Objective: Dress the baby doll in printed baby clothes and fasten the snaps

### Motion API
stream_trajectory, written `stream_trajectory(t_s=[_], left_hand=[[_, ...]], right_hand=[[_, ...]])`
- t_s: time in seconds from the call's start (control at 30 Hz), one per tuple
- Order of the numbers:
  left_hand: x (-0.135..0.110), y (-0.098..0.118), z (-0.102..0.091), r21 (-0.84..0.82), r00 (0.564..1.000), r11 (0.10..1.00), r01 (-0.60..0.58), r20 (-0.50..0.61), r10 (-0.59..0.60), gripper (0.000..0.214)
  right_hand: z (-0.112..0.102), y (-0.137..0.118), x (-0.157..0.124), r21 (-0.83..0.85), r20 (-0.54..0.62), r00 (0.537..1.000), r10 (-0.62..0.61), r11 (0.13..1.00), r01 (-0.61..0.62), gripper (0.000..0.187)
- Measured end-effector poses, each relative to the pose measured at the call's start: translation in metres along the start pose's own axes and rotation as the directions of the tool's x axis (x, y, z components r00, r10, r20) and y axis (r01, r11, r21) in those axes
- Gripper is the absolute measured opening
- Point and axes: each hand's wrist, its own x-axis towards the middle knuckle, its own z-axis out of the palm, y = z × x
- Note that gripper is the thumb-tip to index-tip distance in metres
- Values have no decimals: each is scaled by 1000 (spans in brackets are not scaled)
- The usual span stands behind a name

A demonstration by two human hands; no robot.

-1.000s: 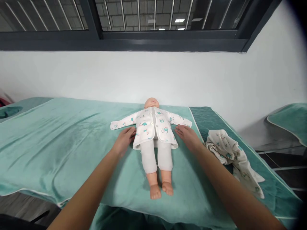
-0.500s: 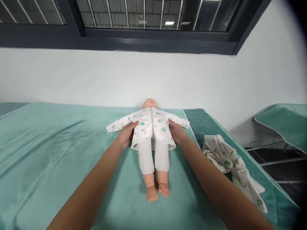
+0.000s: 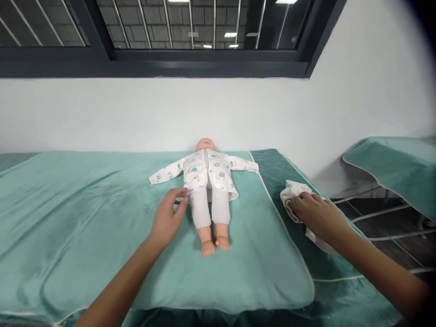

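Observation:
A baby doll (image 3: 207,190) lies on its back on a teal blanket (image 3: 102,218), head toward the wall. It wears a white printed jacket and white trousers, feet bare. My left hand (image 3: 168,217) hovers just left of the doll's legs, fingers loosely curled and apart, holding nothing. My right hand (image 3: 315,213) rests on a crumpled printed garment (image 3: 293,195) on the darker teal mat to the right, fingers laid over the cloth.
A white wall and a dark-framed barred window (image 3: 190,36) stand behind the bed. The darker quilted mat (image 3: 279,168) lies right of the blanket. Another teal-covered surface (image 3: 391,168) stands at the far right across a dark floor gap.
Both hands have left the doll's jacket. The right hand moved right onto the crumpled garment; the left hand drew back beside the doll's legs. The view shifted left.

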Motion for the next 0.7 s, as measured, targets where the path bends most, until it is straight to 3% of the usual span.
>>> stream_trajectory(t_s=[0.1, 0.17, 0.27, 0.37, 0.47, 0.53, 0.6, 0.63, 0.7], left_hand=[[-11, 37, 10, -90, 985, 987, -135, 95, 143, 23], [-17, 59, 18, -152, 966, 973, -175, 163, 199, 23], [-26, 92, 33, -235, 928, 959, -156, 298, 224, 29], [-34, 125, 46, -368, 905, 925, -96, 356, 235, 53], [-36, 153, 45, -418, 916, 893, -169, 267, 299, 64], [-32, 168, 32, -390, 932, 885, -254, 147, 332, 49], [-26, 180, 10, -382, 950, 877, -290, -6, 312, 33], [-23, 186, -3, -401, 955, 868, -291, -78, 284, 27], [-19, 199, -30, -466, 954, 834, -296, -182, 237, 20]], right_hand=[[-7, 15, 7, 65, 137, 990, 17, 998, -26, 17], [-23, 14, 16, 173, 161, 986, 41, 982, -69, 20], [-71, -7, 23, 458, 96, 989, 112, 877, -144, 25], [-133, -42, 17, 726, -5, 1000, 8, 687, -2, 32], [-186, -76, 8, 892, -49, 996, -76, 446, 78, 37], [-214, -90, 4, 966, -83, 990, -110, 235, 107, 38], [-237, -95, 3, 982, -155, 979, -135, 83, 167, 40], [-247, -95, 3, 976, -201, 968, -150, 58, 212, 40], [-266, -92, 4, 937, -298, 935, -193, 127, 325, 37]])
